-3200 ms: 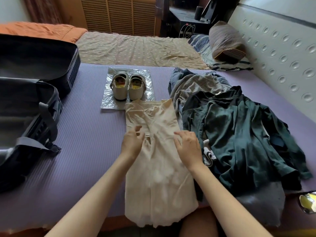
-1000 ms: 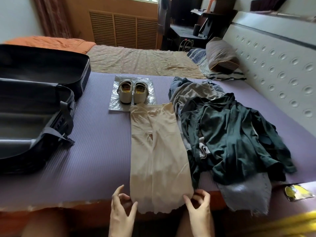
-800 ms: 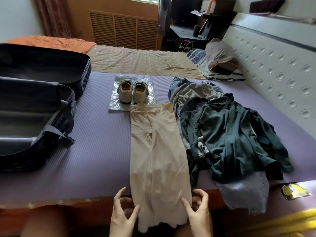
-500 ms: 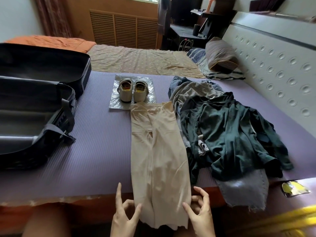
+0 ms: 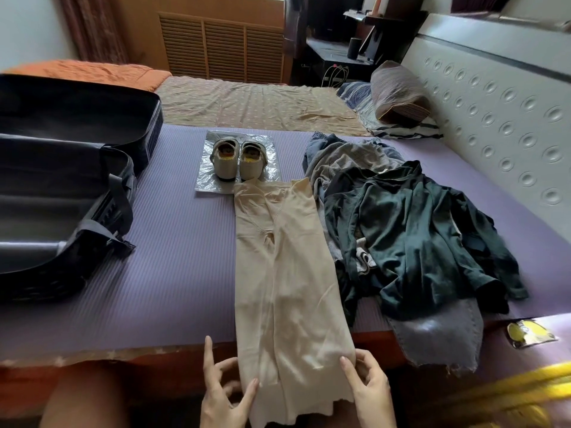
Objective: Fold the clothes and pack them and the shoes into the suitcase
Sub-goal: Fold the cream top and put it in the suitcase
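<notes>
Your hands are apart, one at each bottom corner of the beige pants point(image 5: 278, 257). The left hand point(image 5: 222, 393) pinches the left hem, thumb on top and fingers underneath, with the index finger sticking up free. The right hand point(image 5: 367, 387) pinches the right hem the same way, thumb on the cloth and fingers curled behind it.

Three seconds ago both of your palms lay flat on the middle of the pants, near the crotch seam; now they have dropped to the hem. Over the last second the hem has slid towards you: it lay at the bed's edge and now hangs below it.

The pants lie lengthwise on the purple mat point(image 5: 173, 273), legs together and waistband at the far end. The shoes point(image 5: 239, 159) stand just beyond that waistband, unmoved. The clothes pile point(image 5: 417, 230) touches the pants' right edge. The open suitcase point(image 5: 61, 193) lies well to the left of the pants, nothing packed that you can see.
</notes>
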